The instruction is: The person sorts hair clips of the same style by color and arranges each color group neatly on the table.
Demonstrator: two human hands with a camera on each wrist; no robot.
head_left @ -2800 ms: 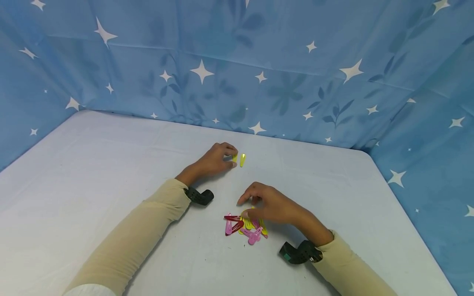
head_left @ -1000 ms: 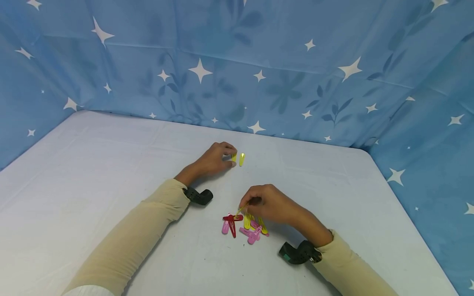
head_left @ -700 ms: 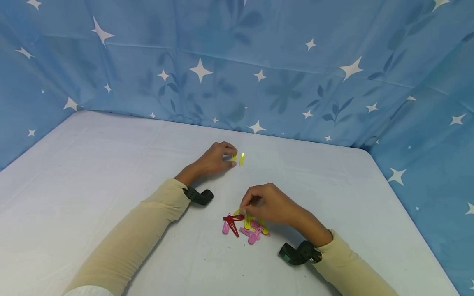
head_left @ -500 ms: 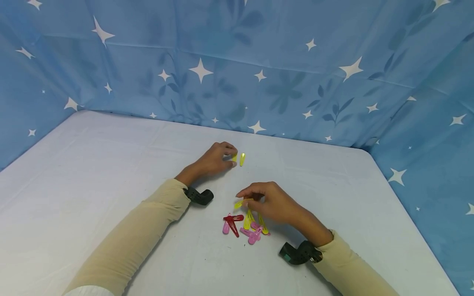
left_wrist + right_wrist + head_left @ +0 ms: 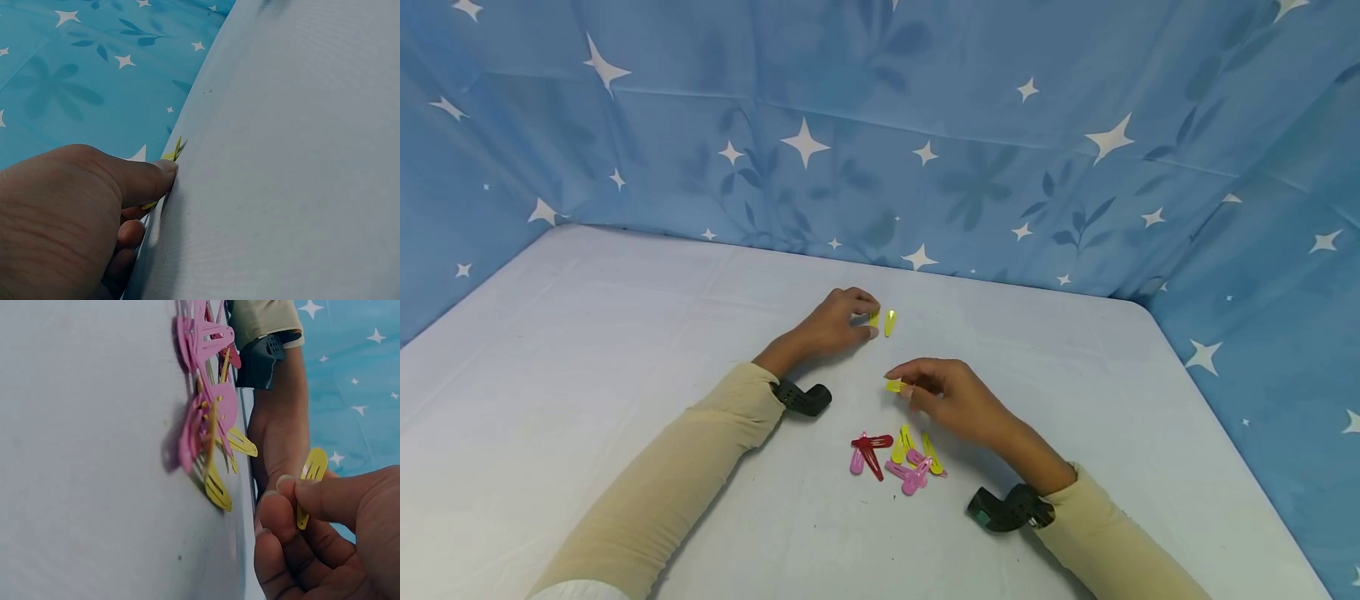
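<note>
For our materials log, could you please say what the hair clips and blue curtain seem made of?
The hair clips look like thin metal with glossy coloured paint, given their highlights and slim slots. The blue curtain seems smooth printed fabric, perhaps synthetic, from its creases.

The left arm [image 5: 677,479] stretches forward from the lower left, and the left hand [image 5: 835,325] is the farther one; its thumb [image 5: 147,180] and fingers [image 5: 130,234] bend together in a pinch. The right arm [image 5: 1112,537] comes from the lower right. The right hand [image 5: 961,400] also pinches, with the remaining fingers loosely curled.
</note>
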